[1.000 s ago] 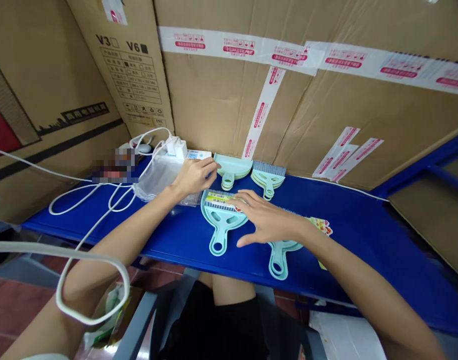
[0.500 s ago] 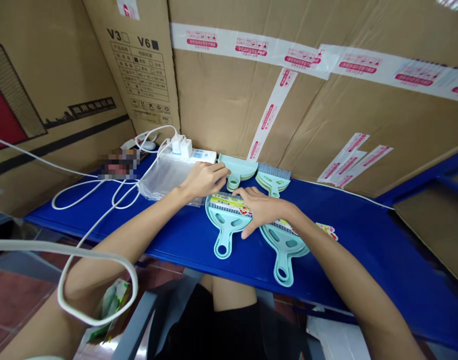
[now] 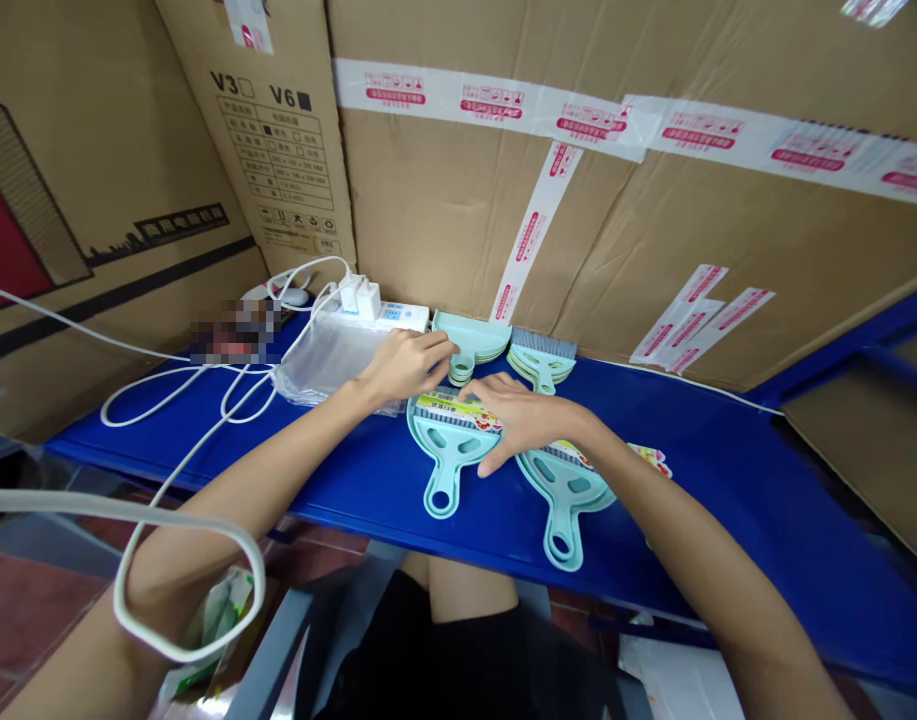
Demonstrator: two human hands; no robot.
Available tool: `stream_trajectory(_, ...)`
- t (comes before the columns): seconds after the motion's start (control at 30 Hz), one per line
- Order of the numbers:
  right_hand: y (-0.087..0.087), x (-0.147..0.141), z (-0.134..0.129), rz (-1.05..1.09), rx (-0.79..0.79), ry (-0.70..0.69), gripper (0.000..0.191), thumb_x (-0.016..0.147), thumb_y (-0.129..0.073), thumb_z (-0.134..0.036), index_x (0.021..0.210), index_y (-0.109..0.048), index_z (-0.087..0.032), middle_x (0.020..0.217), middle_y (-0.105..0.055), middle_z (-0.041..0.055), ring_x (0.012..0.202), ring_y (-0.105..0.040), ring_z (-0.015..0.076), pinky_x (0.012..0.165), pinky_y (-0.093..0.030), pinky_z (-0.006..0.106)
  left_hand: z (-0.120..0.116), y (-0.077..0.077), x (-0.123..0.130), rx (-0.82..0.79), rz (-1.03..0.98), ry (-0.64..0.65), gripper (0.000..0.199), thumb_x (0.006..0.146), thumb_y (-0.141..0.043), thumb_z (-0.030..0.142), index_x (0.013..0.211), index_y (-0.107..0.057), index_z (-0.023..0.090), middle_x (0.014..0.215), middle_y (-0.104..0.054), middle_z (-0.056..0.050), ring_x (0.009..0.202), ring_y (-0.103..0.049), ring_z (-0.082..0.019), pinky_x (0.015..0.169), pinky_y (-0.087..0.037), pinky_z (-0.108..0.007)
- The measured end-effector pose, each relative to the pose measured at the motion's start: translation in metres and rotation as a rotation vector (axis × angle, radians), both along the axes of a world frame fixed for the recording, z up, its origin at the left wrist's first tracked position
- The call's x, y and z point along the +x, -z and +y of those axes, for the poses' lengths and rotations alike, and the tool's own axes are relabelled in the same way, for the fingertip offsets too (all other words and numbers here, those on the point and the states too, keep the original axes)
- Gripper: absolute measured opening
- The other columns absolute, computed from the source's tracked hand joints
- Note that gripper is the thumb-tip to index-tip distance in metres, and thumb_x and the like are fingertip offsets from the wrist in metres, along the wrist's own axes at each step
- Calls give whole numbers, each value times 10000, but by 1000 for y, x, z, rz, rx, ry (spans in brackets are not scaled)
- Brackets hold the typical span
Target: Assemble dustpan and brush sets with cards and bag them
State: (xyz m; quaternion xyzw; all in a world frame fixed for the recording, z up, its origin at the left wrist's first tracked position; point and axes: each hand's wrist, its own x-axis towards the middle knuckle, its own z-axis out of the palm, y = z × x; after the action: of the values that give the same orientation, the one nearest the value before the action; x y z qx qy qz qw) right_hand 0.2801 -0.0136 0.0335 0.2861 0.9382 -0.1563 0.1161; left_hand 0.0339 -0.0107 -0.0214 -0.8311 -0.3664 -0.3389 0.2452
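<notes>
A mint-green dustpan with a brush in it (image 3: 449, 447) lies on the blue table, handle toward me. Across its brush runs a yellow printed label (image 3: 452, 405). My left hand (image 3: 407, 362) is closed at the dustpan's upper edge, fingers curled down; what its fingertips pinch, if anything, is hidden. Over the right end of the label, my right hand (image 3: 524, 412) has its thumb and fingers spread, fingertips touching the label. To the right, partly under my right wrist, rests a second labelled dustpan and brush (image 3: 567, 490).
Behind my hands are stacked dustpans (image 3: 473, 335) and stacked brushes (image 3: 542, 360). Clear plastic bags (image 3: 330, 360) and a white power strip (image 3: 404, 317) lie to the left, with a loose white cable (image 3: 195, 525) nearby. Cardboard boxes (image 3: 428, 230) wall off the back.
The view has shifted slightly. Both hands keep nearly the same pose at the labelled dustpan, with the right fingertips a little farther along the label.
</notes>
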Motion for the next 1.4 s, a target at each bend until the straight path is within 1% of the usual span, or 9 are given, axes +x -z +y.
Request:
stream_trajectory(0.2,-15,-12,-44,33,39,-161,507,852,-883,-486,1212,-685,-189,1202,-678,107,1214,-613,335,1126,-428,479,0,0,0,34,22,4,246,994,-496,169,979,-740,189,786,-726,-29,579,-635,-157,540,-417,-311)
stream_trajectory(0.33,-16,-20,-71,5,49,-161,413,918,-824,-483,1165,-723,-168,1146,-723,124,1092,-682,318,906,-507,393,-1,0,1,19,26,-11,250,995,-495,167,981,-743,195,803,-732,-34,593,-641,-159,546,-425,-313)
stream_trajectory(0.57,-15,-29,-90,-46,52,-189,252,946,-808,-421,985,-778,-175,1026,-760,92,966,-719,276,715,-444,322,-1,1,1,22,28,-24,259,995,-495,175,974,-751,201,811,-733,-41,583,-630,-158,548,-427,-314)
stream_trajectory(0.67,-13,-32,-99,-77,54,-156,245,970,-771,-392,899,-784,-158,961,-779,106,869,-734,269,664,-428,321,-1,1,1,24,32,-20,258,990,-498,176,973,-754,204,805,-732,-41,587,-636,-163,546,-426,-318)
stream_trajectory(0.77,-7,-34,-109,-87,86,-124,253,993,-725,-367,918,-788,-134,938,-780,131,808,-735,270,648,-440,335,-1,0,0,46,27,-12,259,991,-496,173,962,-753,198,788,-730,-37,584,-640,-166,538,-423,-320)
stream_trajectory(0.9,11,-35,-116,-67,139,-141,218,998,-656,-287,902,-785,-140,905,-769,131,763,-711,265,614,-426,348,-1,0,-1,38,-14,-4,259,989,-497,176,981,-755,199,802,-739,-37,576,-637,-158,546,-434,-316)
stream_trajectory(1.07,32,-41,-120,-37,184,-198,105,886,-671,-142,855,-765,-175,827,-737,98,700,-676,241,558,-363,334,0,0,-2,10,-53,-8,239,977,-517,171,970,-756,189,826,-763,-38,591,-663,-159,554,-433,-311)
stream_trajectory(1.2,28,-44,-131,-59,214,-261,123,816,-720,-58,836,-752,-175,878,-746,105,779,-718,270,529,-338,343,-2,-2,0,-50,-183,17,226,958,-534,157,969,-759,176,855,-784,-33,585,-661,-137,574,-441,-289)
stream_trajectory(1.4,14,-40,-156,-18,271,-317,142,902,-791,-166,772,-736,-180,848,-733,101,792,-702,247,523,-347,333,1,-7,1,-224,-550,59,194,867,-592,181,905,-782,165,710,-740,-17,557,-636,-125,602,-475,-256)
